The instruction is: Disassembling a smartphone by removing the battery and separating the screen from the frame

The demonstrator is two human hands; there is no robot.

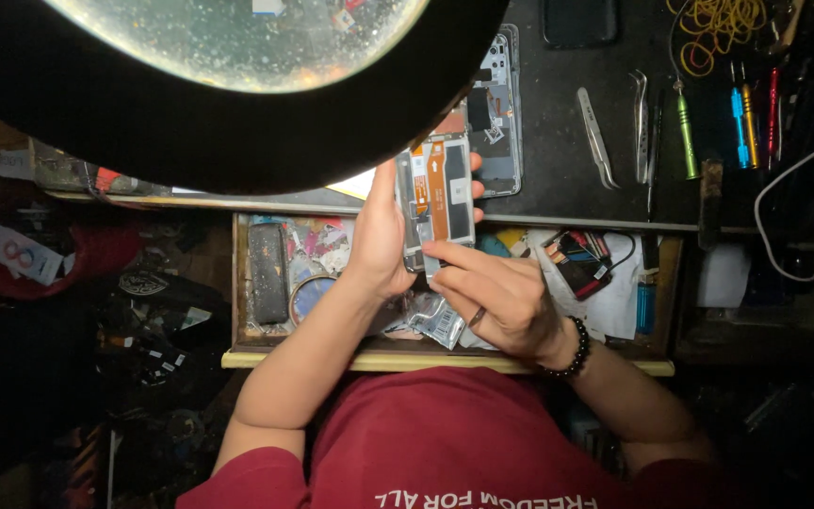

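Note:
My left hand grips an opened phone by its left edge, with fingertips showing at the right edge. The phone's inside faces me, with an orange flex strip and a dark battery. My right hand, with a ring and a black bead bracelet, touches the phone's lower end with its fingertips. A second opened phone body lies on the dark mat just beyond.
A big round magnifier lamp hangs over the upper left. Tweezers and coloured screwdrivers lie on the mat at right, near yellow rubber bands. An open wooden drawer below holds clutter, foil packets and a dark case.

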